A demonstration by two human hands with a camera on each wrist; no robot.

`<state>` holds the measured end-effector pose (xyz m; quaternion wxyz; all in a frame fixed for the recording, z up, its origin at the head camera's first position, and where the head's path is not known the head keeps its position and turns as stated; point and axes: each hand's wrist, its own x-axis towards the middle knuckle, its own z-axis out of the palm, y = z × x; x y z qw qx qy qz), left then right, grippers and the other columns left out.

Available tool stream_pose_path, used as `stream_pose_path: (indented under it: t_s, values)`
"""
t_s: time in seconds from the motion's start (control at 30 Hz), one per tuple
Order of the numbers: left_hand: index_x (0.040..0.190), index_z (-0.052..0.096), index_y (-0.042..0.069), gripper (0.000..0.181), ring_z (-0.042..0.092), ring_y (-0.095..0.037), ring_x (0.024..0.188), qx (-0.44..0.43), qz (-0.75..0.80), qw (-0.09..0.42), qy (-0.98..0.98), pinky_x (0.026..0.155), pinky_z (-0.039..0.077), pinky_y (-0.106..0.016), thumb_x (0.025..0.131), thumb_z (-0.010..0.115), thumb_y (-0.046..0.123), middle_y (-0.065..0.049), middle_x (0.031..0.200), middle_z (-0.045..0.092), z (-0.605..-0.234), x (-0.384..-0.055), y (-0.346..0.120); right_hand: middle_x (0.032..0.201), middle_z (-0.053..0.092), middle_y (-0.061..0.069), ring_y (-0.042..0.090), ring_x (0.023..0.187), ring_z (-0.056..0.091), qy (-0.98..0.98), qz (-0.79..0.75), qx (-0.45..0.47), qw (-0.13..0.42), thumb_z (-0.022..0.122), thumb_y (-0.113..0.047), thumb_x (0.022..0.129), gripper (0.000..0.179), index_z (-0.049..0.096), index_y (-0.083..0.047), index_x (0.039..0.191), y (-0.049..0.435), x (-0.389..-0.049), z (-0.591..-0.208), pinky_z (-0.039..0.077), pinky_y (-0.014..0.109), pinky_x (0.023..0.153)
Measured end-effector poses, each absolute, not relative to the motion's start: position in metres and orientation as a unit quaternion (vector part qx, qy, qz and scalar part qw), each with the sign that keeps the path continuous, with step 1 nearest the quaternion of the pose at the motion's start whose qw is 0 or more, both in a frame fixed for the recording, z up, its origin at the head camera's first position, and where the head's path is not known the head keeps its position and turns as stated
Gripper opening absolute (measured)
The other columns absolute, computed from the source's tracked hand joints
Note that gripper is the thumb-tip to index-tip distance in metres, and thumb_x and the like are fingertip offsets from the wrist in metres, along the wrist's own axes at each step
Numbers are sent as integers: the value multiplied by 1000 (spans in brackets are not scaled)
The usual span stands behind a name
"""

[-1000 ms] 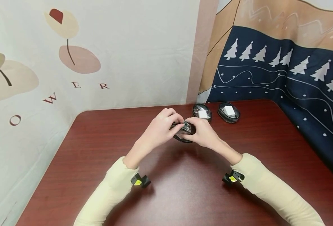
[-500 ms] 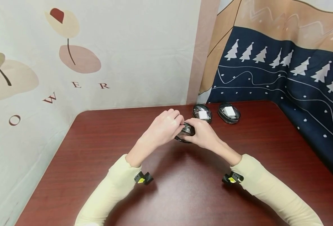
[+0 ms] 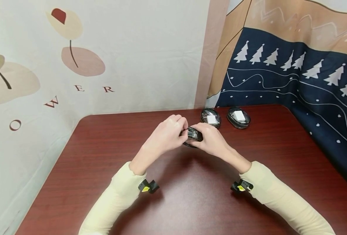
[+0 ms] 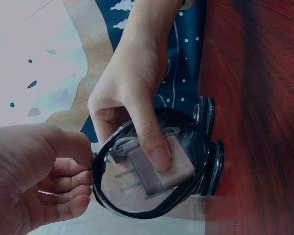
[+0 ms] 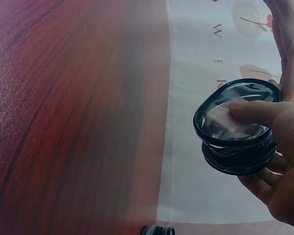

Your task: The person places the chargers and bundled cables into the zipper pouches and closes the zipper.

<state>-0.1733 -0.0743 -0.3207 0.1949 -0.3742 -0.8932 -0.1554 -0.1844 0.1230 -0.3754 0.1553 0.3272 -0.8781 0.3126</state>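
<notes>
A round clear pouch (image 3: 194, 133) with black trim is held up between both hands over the middle of the table. Through its clear face in the left wrist view I see a white plug charger (image 4: 175, 164) with metal prongs, and a white coiled cable (image 4: 125, 143). My right hand (image 3: 213, 138) grips the pouch, thumb pressed on the clear face and fingers underneath. At the pouch's left edge, my left hand (image 3: 169, 133) pinches the black rim with thumb and curled index finger. What lies between those two fingertips is mostly hidden.
Two similar pouches, one (image 3: 211, 117) just beyond my right hand and another (image 3: 239, 117) to its right, lie at the table's back edge, each with a white block showing. Printed cloths hang behind the brown wooden table (image 3: 103, 156) and along its right side.
My left hand shifts slightly right, then back left along the pouch's edge, its fingers curling tighter. The right hand keeps its grip, and the pouch tilts a little.
</notes>
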Motion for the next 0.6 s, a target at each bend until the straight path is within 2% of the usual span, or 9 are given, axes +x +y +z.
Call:
stream_pose_path:
  t_s: [0.1,0.43,0.6]
  values:
    - [85,64,3,4,57,-22,78,-374,-178,188,-890,69,52,-33,82,67,3,-4,80,58,-321,-173,-77,97,70,7,21,89,62,-878,310,328,160,89,-20,78,37,71,-4,107,123,-184,-376,53,39,79]
    - [83,63,4,2,55,-19,74,-364,-216,177,-889,66,49,-31,81,63,5,-2,76,55,-323,-174,-79,98,70,7,21,91,62,-876,307,331,171,89,-21,78,40,71,-4,109,124,-184,-380,53,39,81]
    - [81,64,5,3,59,-16,68,-316,-322,152,-879,64,50,-27,80,65,2,-2,74,61,-322,-175,-79,97,70,8,22,90,63,-871,317,329,180,89,-20,78,41,71,-3,111,123,-182,-378,53,39,79]
